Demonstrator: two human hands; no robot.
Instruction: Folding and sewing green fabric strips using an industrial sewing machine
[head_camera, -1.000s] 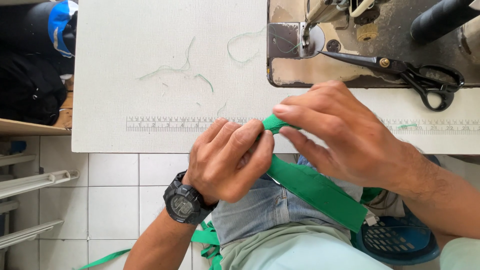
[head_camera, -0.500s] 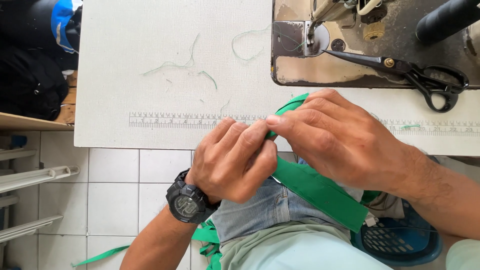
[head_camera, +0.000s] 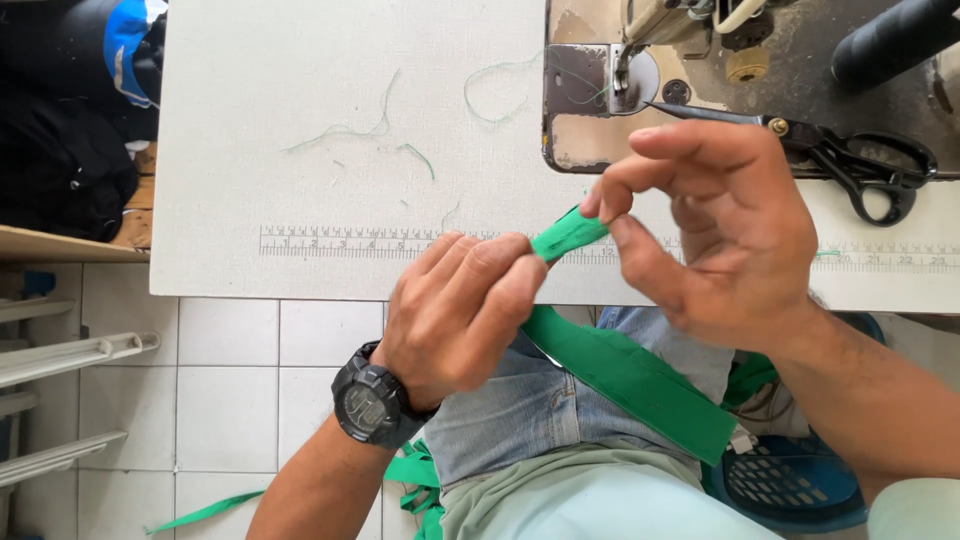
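**Green strip at the bench edge: end folded and held, not yet at the needle**

1. Lap, six o'clock. Your jeans and pale shirt fill the bottom of the view. The green fabric strip (head_camera: 630, 375) runs across your thigh from about four o'clock up toward the centre. More green material hangs below your left forearm, near the tiled floor (head_camera: 230, 360). A blue plastic basket (head_camera: 790, 480) sits at five o'clock beside your leg.

2. Left hand (head_camera: 460, 310), centre. Closed around the strip, fingers curled over it, thumb side pressing the narrow end. A black wristwatch (head_camera: 375, 405) is on this wrist.

3. Right hand (head_camera: 720, 235), two to three o'clock of the left. Thumb and forefinger pinch the tip of the strip; the other fingers are spread wide and hold nothing. The pinched end looks folded narrow, and it lies just over the printed ruler (head_camera: 350, 242) along the bench (head_camera: 300, 90) edge.

4. Bench top, eleven to twelve o'clock. Loose green thread ends (head_camera: 345, 130) lie scattered.

5. Far, one o'clock. Sewing machine (head_camera: 640, 60), with black scissors (head_camera: 860, 165) resting beside it.

Progress, as a judgement: the end is shaped and gripped, but the strip is well apart from the presser foot, so stitching this end appears undone.
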